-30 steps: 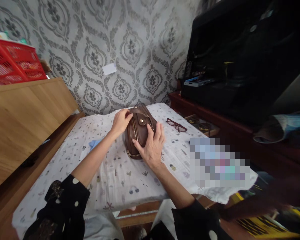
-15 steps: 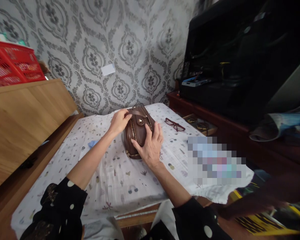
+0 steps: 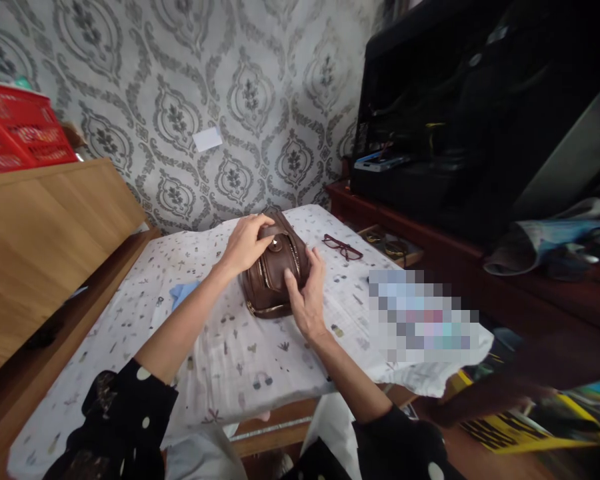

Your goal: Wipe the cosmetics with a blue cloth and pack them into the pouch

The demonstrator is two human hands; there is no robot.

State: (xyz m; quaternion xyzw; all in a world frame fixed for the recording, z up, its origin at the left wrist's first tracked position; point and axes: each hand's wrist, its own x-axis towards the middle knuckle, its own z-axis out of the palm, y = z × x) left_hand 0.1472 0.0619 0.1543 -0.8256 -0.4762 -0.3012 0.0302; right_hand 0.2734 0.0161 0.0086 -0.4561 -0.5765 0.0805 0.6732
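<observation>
A small brown leather bag [image 3: 275, 283] lies on a white printed cloth [image 3: 220, 360], with gold zips and a strap with a round metal stud. My left hand [image 3: 247, 245] curls over the strap at the upper left, its thumb beside the stud and some fingertips hidden behind the strap. On the right side of the bag, my right hand [image 3: 309, 293] grips the edge, thumb on the front face and fingers along the far side. The bag's zips look closed.
Dark-framed glasses [image 3: 343, 247] lie right of the bag, and a blue cloth [image 3: 183, 293] lies left, partly behind my left forearm. A wooden panel [image 3: 55, 227] with a red basket [image 3: 25, 130] borders the left. A dark television [image 3: 430, 113] stands right.
My left hand has moved right, further over the strap and stud. My right thumb has slid towards the bag's right side. The bag has tilted slightly, and the view has shifted a little.
</observation>
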